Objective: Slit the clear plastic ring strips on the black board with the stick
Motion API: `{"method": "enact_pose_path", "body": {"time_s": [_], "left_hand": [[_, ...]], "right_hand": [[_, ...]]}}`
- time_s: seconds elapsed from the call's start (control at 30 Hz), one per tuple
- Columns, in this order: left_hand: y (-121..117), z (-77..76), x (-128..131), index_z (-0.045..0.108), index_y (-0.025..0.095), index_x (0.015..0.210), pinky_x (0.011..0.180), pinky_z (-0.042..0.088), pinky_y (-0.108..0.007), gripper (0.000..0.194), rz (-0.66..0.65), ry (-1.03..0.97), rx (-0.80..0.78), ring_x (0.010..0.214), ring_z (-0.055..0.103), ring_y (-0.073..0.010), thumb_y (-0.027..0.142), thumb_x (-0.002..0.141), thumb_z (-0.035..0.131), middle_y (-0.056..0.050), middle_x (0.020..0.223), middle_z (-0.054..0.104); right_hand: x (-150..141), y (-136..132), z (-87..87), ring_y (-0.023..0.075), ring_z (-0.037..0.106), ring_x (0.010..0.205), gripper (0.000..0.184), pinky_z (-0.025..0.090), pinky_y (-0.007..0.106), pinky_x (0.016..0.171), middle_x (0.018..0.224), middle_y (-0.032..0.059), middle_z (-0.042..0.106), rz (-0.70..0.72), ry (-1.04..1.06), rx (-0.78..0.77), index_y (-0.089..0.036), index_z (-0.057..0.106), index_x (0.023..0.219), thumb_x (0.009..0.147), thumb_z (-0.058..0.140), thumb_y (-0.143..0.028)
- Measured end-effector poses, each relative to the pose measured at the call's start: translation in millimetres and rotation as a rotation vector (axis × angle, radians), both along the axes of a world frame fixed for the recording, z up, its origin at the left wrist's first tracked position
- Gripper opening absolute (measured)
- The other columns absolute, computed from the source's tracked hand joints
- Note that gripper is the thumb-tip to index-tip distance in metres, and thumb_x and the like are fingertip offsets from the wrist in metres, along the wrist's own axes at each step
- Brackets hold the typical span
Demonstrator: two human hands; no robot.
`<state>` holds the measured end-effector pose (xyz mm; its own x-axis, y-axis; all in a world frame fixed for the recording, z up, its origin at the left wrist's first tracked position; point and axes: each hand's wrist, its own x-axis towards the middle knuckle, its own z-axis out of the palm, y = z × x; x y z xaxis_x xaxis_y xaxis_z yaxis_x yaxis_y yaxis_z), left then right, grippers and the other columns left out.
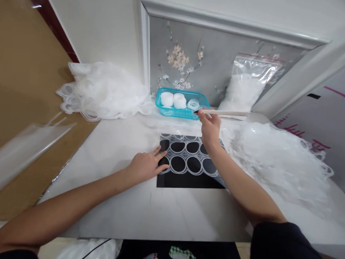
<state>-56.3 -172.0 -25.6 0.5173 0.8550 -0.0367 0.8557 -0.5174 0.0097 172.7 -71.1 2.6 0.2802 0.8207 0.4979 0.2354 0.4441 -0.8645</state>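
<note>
Head view shows a see-through sheet of white-edged rings (186, 164) on a black mat (187, 181), beneath the left hand's (146, 165) spread fingers and right hand (211, 130), which pinches a slim pale stick (226, 113).

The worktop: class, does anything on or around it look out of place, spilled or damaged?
The left heap of white looped material looks untidy: it appears to spread past the left edge of the worktop. No spill or damage stands out, and the looped sheet under the left hand lies on the black mat.
</note>
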Motion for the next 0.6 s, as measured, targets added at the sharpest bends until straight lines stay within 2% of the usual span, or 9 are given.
{"method": "enact_pose_path", "body": {"time_s": [0.1, 0.2, 0.3, 0.37, 0.43, 0.6], "left_hand": [[2, 3.8, -4, 0.057, 0.027, 0.134, 0.063, 0.053, -0.038, 0.053, 0.026, -0.032, -0.037, 0.084, 0.071, -0.0306, 0.058, 0.091, 0.048, -0.011, 0.135, 0.059], [3, 4.4, -5, 0.062, 0.024, 0.127, 0.066, 0.054, -0.037, 0.044, 0.035, -0.086, 0.017, 0.092, 0.071, -0.0293, 0.050, 0.094, 0.048, -0.008, 0.133, 0.061], [1, 0.7, -2, 0.060, 0.022, 0.129, 0.064, 0.054, -0.031, 0.044, -0.108, -0.123, 0.107, 0.094, 0.071, -0.0248, 0.048, 0.097, 0.044, -0.008, 0.137, 0.058], [-1, -3.0, 2, 0.057, 0.021, 0.133, 0.061, 0.054, -0.028, 0.049, -0.227, -0.111, 0.128, 0.092, 0.071, -0.0225, 0.051, 0.098, 0.041, -0.010, 0.139, 0.055], [-2, -5.8, 4, 0.053, 0.020, 0.136, 0.059, 0.053, -0.027, 0.054, -0.292, -0.072, 0.121, 0.092, 0.071, -0.0224, 0.054, 0.097, 0.039, -0.012, 0.141, 0.052], [0, -5.6, 7, 0.049, 0.022, 0.140, 0.061, 0.051, -0.027, 0.056, -0.298, -0.020, 0.052, 0.100, 0.069, -0.0245, 0.056, 0.097, 0.038, -0.010, 0.147, 0.045]], "right_hand": [[2, -15, 2.5, 0.0204, 0.066, 0.088, 0.019, 0.050, 0.034, 0.080, 0.088, 0.0068, 0.069, 0.026, -0.049, 0.061, -0.020, 0.062, 0.087, 0.089, 0.056, -0.038], [2, -46, -7.5, 0.0211, 0.065, 0.089, 0.018, 0.049, 0.035, 0.082, 0.089, 0.0059, 0.071, 0.137, -0.289, 0.017, -0.021, 0.065, 0.082, 0.090, 0.055, -0.034], [3, -69, -27.3, 0.0223, 0.066, 0.087, 0.019, 0.049, 0.037, 0.082, 0.089, 0.0053, 0.072, 0.263, -0.442, -0.112, -0.021, 0.067, 0.083, 0.090, 0.056, -0.033], [2, -77, -40.4, 0.0224, 0.067, 0.084, 0.020, 0.050, 0.036, 0.079, 0.088, 0.0056, 0.073, 0.316, -0.426, -0.199, -0.020, 0.068, 0.083, 0.090, 0.057, -0.035], [1, -79, -49.3, 0.0223, 0.068, 0.082, 0.020, 0.051, 0.034, 0.077, 0.087, 0.0055, 0.073, 0.350, -0.383, -0.252, -0.020, 0.068, 0.083, 0.089, 0.058, -0.036], [-2, -78, -52.3, 0.0228, 0.069, 0.082, 0.017, 0.052, 0.034, 0.075, 0.085, 0.0048, 0.073, 0.395, -0.336, -0.277, -0.020, 0.069, 0.083, 0.086, 0.062, -0.035]]}}
